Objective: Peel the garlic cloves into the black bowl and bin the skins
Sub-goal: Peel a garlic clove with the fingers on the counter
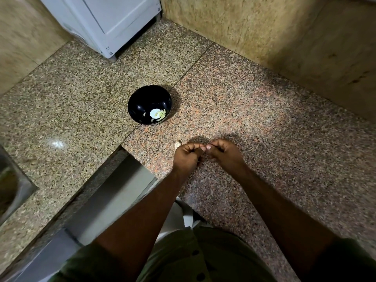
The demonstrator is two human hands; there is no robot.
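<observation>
Head view: left hand (pixel 186 154) and right hand (pixel 221 151) meet thumb to thumb above the table (pixel 264 129), fingers curled, apparently pinching a garlic clove, which is hidden. Black bowl (pixel 149 104) holds a few peeled cloves (pixel 158 113). One skin scrap (pixel 177 144) lies beside the left hand. No bin in sight. Peeling underway; binning left.

The bowl (pixel 149 104) stands on the worktop (pixel 254 119), cloves (pixel 160 114) inside it. Nearer the person, both hands meet, left hand (pixel 186 154) touching right hand (pixel 222 152). An appliance (pixel 105 23) stands behind the bowl.
</observation>
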